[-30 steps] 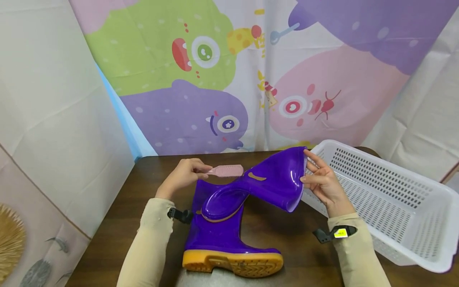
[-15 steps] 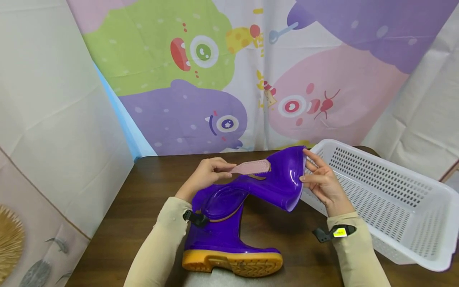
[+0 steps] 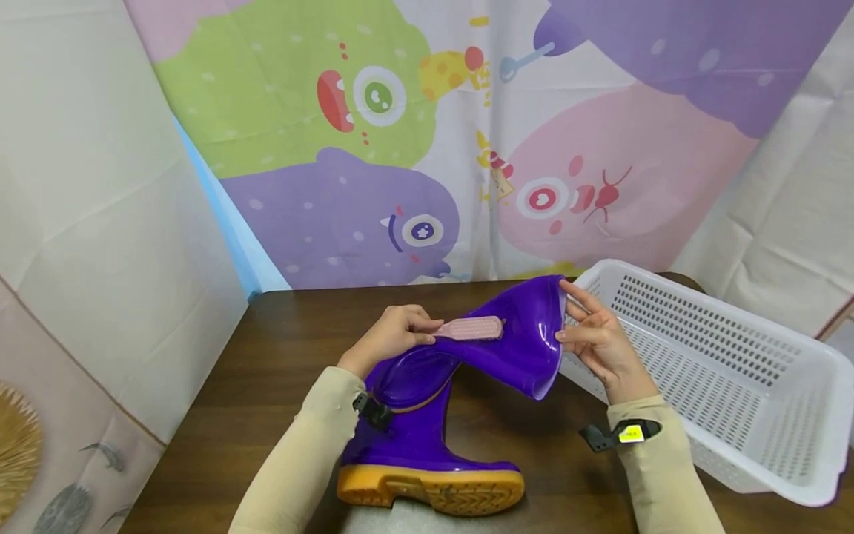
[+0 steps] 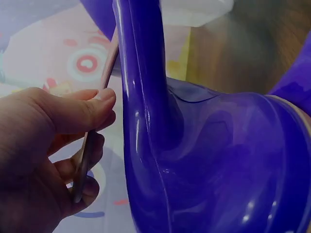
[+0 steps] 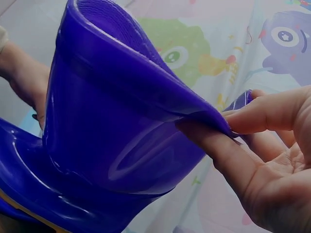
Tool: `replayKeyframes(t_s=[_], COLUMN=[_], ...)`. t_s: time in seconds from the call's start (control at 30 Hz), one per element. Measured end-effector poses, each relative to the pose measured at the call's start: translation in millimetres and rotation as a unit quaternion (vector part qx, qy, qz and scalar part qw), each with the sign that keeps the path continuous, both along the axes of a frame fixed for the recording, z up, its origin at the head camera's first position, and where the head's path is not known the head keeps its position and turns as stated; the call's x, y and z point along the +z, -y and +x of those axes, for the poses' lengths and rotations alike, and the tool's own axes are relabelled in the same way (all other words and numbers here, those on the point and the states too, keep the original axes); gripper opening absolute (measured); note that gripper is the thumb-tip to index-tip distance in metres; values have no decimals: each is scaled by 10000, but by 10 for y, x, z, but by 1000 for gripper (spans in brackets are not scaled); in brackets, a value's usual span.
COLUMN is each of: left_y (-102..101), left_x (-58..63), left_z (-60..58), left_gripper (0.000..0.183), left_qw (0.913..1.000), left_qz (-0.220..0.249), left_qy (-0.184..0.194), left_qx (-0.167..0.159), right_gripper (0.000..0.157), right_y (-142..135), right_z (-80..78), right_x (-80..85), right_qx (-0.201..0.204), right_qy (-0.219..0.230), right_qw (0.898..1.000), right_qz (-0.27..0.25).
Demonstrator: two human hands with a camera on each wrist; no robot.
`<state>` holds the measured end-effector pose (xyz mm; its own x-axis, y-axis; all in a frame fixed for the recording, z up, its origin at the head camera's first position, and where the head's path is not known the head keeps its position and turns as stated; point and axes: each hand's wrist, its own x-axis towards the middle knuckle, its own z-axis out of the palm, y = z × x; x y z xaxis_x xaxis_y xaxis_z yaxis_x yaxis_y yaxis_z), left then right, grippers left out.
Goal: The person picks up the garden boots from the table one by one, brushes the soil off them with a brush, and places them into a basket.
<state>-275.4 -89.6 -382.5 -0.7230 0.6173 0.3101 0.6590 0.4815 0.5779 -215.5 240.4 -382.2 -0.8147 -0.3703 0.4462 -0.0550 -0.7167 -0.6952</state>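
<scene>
A purple rubber boot (image 3: 514, 341) lies tilted across a second purple boot (image 3: 414, 445) with a yellow sole, which lies on the brown table (image 3: 280, 334). My left hand (image 3: 394, 335) pinches the handle of a pink brush (image 3: 470, 328), whose head rests against the upper boot's shaft (image 4: 146, 97). The brush (image 4: 92, 131) shows edge-on in the left wrist view. My right hand (image 3: 594, 334) pinches the rim of the upper boot's opening (image 5: 194, 114) between thumb and fingers.
A white perforated plastic basket (image 3: 720, 371) stands on the table's right side, close behind my right hand. A cartoon-printed curtain (image 3: 427, 148) hangs behind the table. Bare tabletop shows left of the boots.
My left hand has carried the pink brush rightward from beside the boots onto the upper boot's shaft. The right hand has kept its hold on the rim.
</scene>
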Motion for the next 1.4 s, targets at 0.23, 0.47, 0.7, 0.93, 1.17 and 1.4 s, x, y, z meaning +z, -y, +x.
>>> replayKeyframes(t_s=[0.23, 0.47, 0.7, 0.93, 1.17, 1.4], left_y=[12, 71, 146, 206, 281, 395], left_x=[42, 59, 67, 54, 94, 93], left_z=[-15, -18, -32, -27, -19, -21], left_gripper=[29, 28, 29, 28, 27, 27], left_qw=[9967, 9939, 9943, 9966, 9980, 9977], left_qz=[-374, -658, -675, -565, -436, -432], left_qy=[-710, -883, -771, -536, -250, -28], left_qx=[-70, 42, 277, 275, 389, 530], right_gripper=[76, 77, 77, 78, 78, 78], right_y=[-16, -6, -18, -13, 3, -2], right_z=[10, 11, 13, 11, 15, 15], right_x=[8, -3, -15, -27, -34, -17], right_qx=[-12, -140, -328, -241, -252, -334], right_qy=[-27, 15, 47, -29, 7, -28], right_qw=[9998, 9998, 9993, 9997, 9996, 9993], right_qz=[174, 159, 148, 89, 121, 165])
